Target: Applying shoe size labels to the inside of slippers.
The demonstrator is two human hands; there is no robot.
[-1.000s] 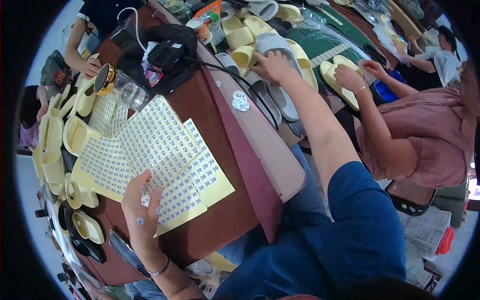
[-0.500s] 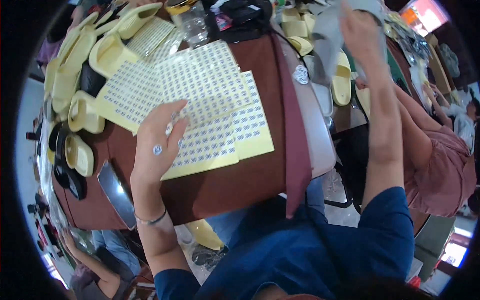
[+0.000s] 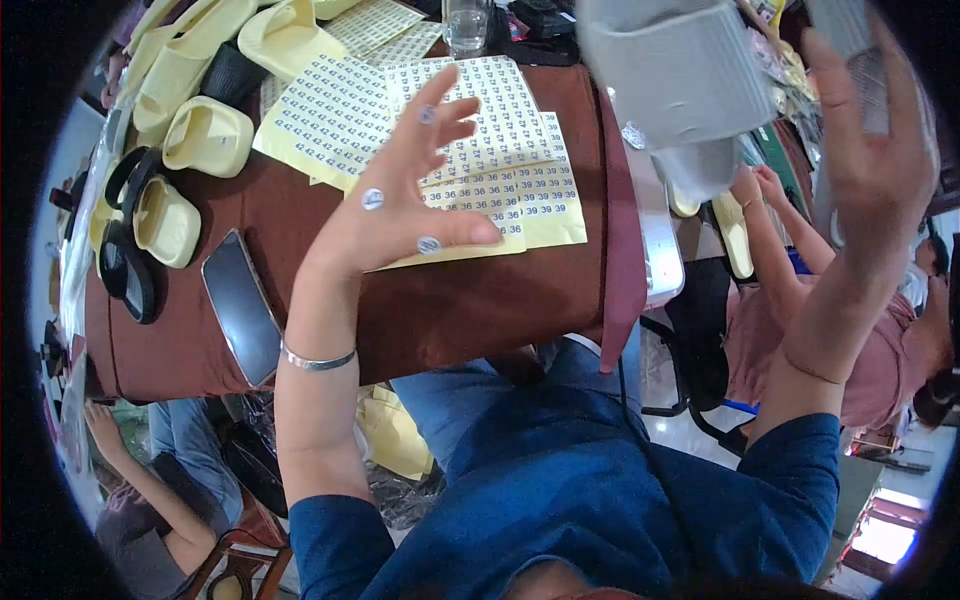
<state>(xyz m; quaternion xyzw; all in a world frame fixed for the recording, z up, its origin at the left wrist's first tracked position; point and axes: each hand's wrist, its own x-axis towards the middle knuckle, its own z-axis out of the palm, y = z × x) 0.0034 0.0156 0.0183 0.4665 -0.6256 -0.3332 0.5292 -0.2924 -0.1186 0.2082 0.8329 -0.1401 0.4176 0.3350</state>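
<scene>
Plainly, a pale grey slipper [image 3: 685,75] is up by the top edge, between the two hands but nearer the right hand [image 3: 875,170], just to its left; blur and cropping hide its long axis. It looks smooth, with a broad band. More grey shows behind the right fingers, whose grip I cannot tell. The left hand [image 3: 385,225], well apart, is empty, fingers spread, dotted with round stickers [image 3: 372,199], above printed sheets [image 3: 330,115].

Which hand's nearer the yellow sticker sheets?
Left: the left hand is over the sticker sheets; the right hand is well off to their right, near grey slides.
</scene>
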